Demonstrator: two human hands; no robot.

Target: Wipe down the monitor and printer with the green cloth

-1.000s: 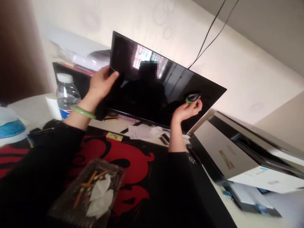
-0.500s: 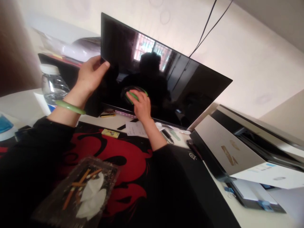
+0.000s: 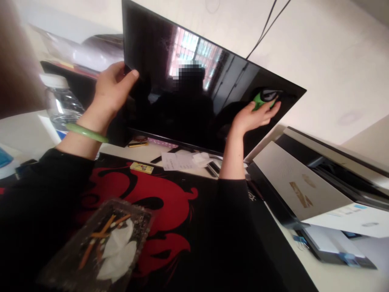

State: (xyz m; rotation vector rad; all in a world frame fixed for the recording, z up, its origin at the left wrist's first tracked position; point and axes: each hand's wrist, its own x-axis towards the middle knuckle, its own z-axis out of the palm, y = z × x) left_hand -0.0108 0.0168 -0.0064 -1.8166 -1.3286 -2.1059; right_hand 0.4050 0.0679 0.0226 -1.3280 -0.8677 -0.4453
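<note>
Since half a second ago, the right hand has swept from low on the middle of the screen to its far right side, taking the green cloth with it. It now presses the cloth flat against the glass near the monitor's right edge, fingers stretched over the cloth and the palm turned towards the screen. The left hand stays where it was, closed on the left edge of the monitor, thumb on the front and fingers behind. A green bangle sits on that wrist, just above the black sleeve.

The monitor stands at the back of the desk, its dark screen showing a reflection of a window and the person. Two black cables run up the wall behind it.

Left of the left hand, a water bottle stands on the desk, partly hidden by the wrist. A red and black desk mat lies under both forearms. On its near edge rests a clear plastic tray holding thin sticks and a crumpled white tissue. Between the mat and the monitor's foot lie a small yellow card and some papers. To the right, beside the right forearm, sits a printer with a pale lid tilted open.
</note>
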